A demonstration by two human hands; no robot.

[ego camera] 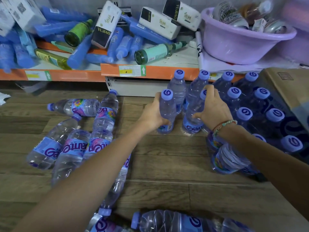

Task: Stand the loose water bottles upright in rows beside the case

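Your left hand (154,114) wraps one upright bottle (167,111); your right hand (213,108) grips a second bottle (192,118) from above. Both stand on the floor (167,164) beside the wrapped case (260,114), with two more upright bottles (178,87) just behind. About seven loose bottles (73,153) lie flat at left, two more at the bottom edge, cut off. Your right arm hides part of another by the case.
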